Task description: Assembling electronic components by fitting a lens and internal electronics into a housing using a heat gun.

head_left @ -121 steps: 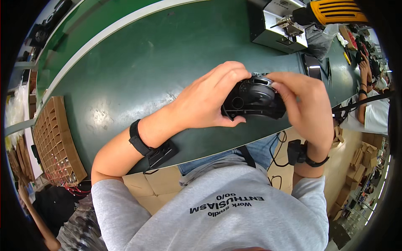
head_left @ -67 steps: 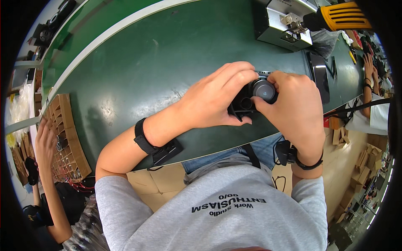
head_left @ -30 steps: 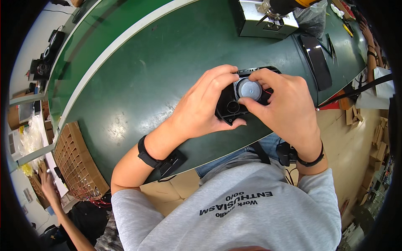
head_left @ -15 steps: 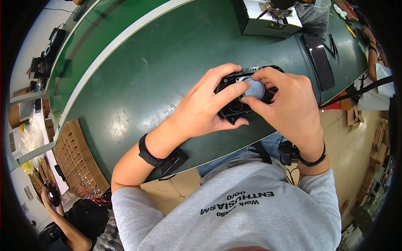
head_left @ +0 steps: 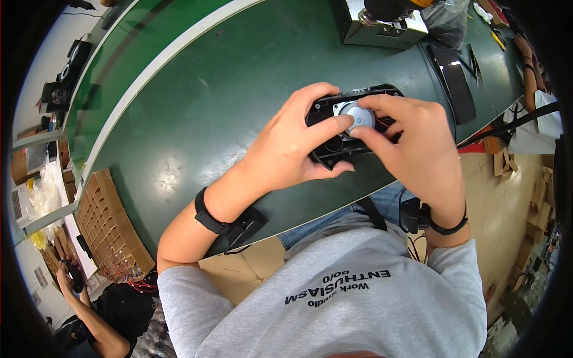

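A black plastic housing point(head_left: 334, 107), long and curved, is held above the green table point(head_left: 203, 119) in front of me. My left hand point(head_left: 286, 152) grips its near end, thumb under and fingers over the top. A round silver speaker unit point(head_left: 356, 115) sits in the housing's middle. My right hand point(head_left: 412, 143) pinches that silver unit between fingertips and thumb. Thin red wires show beside the speaker unit.
A grey metal machine point(head_left: 376, 27) stands at the table's far edge. A black flat panel point(head_left: 453, 80) lies to its right. A cardboard tray of small parts point(head_left: 110, 227) sits at my left. Another person point(head_left: 89, 325) crouches at lower left.
The housing was turned so its open side faces up, and the silver speaker unit came into sight. My right fingers have shifted onto that unit.
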A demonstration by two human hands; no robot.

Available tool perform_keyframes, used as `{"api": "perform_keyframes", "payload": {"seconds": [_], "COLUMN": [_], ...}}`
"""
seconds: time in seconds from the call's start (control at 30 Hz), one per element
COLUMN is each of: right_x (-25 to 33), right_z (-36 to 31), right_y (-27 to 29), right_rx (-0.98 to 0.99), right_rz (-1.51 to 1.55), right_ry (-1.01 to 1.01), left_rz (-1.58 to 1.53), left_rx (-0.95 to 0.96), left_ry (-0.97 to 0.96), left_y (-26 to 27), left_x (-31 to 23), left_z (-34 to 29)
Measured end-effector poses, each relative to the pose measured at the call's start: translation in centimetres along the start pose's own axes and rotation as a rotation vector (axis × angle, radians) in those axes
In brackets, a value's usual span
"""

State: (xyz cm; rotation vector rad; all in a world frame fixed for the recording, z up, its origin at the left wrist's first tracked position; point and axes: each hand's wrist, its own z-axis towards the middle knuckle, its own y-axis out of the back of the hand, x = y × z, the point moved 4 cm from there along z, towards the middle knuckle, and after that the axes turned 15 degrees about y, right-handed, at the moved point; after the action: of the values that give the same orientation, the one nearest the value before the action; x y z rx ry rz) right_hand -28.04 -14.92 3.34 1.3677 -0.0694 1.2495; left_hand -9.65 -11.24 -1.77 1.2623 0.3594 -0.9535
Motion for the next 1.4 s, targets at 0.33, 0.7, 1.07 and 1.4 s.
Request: {"api": "perform_keyframes", "payload": {"seconds": [0.33, 0.7, 1.07, 1.4], "right_x": [-0.7, 3.6, 0.4, 1.3], "right_z": [1.1, 1.7, 1.7, 2.6], "right_y": [8.8, 4.3, 1.1, 0.9], "right_rx": [-0.503, -0.082, 0.205, 0.322], "right_rz": [0.191, -0.194, -0.219, -0.25], "right_ry": [0.229, 0.168, 0.114, 0.243], "left_rz": [0.033, 0.036, -0.02, -0.119], "left_rx": [0.012, 0.026, 0.007, -0.052], "left_ry": [0.014, 0.029, 0.0, -0.046], "left_y": [0.0, 0.1, -0.2, -0.3], "left_x": [-0.3, 0.0, 0.1, 0.4], "left_z": [0.1, -0.3, 0.2, -0.2]}}
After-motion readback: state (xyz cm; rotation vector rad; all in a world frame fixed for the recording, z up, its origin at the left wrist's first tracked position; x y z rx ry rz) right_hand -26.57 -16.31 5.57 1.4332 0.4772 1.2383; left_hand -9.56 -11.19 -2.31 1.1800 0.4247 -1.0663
